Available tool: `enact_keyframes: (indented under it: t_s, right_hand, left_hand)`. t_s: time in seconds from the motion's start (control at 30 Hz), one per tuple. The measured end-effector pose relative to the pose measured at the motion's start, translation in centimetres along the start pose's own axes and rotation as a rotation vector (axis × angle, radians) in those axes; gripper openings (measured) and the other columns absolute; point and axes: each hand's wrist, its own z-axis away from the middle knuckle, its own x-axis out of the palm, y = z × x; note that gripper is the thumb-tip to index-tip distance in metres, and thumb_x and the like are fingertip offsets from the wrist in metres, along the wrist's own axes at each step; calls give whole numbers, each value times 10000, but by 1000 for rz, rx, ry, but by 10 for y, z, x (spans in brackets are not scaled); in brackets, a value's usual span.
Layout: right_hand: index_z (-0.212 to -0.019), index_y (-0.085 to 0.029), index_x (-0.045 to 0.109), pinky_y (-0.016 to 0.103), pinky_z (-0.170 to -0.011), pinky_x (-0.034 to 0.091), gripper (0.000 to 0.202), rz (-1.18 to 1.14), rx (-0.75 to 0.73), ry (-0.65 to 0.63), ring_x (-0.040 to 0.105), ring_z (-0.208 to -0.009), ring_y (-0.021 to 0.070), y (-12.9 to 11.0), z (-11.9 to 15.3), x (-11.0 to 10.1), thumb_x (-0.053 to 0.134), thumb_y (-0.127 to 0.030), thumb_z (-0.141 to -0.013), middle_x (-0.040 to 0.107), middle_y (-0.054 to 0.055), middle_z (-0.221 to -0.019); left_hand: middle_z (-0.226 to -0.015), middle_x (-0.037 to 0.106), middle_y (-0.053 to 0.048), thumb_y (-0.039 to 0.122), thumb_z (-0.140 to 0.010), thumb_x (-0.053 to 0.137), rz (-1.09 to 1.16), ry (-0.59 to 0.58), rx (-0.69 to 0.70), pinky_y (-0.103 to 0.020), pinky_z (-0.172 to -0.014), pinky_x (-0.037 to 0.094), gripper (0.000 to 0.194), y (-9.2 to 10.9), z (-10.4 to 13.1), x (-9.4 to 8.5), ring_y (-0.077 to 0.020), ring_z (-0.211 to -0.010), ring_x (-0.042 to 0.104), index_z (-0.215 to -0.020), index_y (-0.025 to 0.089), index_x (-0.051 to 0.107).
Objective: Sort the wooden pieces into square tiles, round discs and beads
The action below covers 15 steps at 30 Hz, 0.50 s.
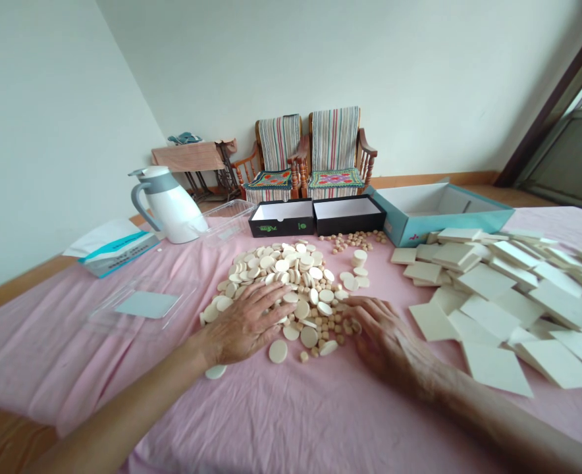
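Note:
A heap of pale wooden discs [280, 266] lies mid-table, mixed with small round wooden beads [328, 322]. My left hand [249, 322] rests palm down on the heap's near left side, fingers stretched out over the discs. At the heap's right edge, my right hand [387, 339] is turned on its side with fingers slightly bent and apart, touching the beads; what lies under its fingertips is partly hidden. Beyond it, a few discs [359, 258] form a short stack. More beads [357, 241] sit in a separate group farther back.
Square pale boards [505, 296] are piled at right, before a light-blue box [444, 220]. Two black boxes [284, 227] stand at the back. Leftward are a white jug [172, 204], a tissue pack [120, 253] and a clear plastic tray [145, 305] on the pink cloth [271, 421].

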Motion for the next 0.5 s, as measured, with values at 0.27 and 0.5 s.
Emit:
enact_keyframes:
  t_s: [0.27,0.5]
  right_hand:
    - [-1113,-173,532,426,-853,463,386,-41,180,126,531,-1009,263,16,0,0,489,-86,-739,617,118,-1076]
    - [-1122,-203,605,383,-856,471,313,-83,195,107,550,-994,231,26,-5,8,495,-145,-835,634,91,-1092]
  left_hand:
    - [-1467,393,-118,524,-921,417,81,22,-8,-555,-1122,227,555,5,-6,-4,-301,-1367,320,-1397,239,402]
    - [-1354,513,-99,362,-956,387,88,257,-140,-495,-1104,286,418,2,-33,-6,-258,-1302,403,-1334,204,468]
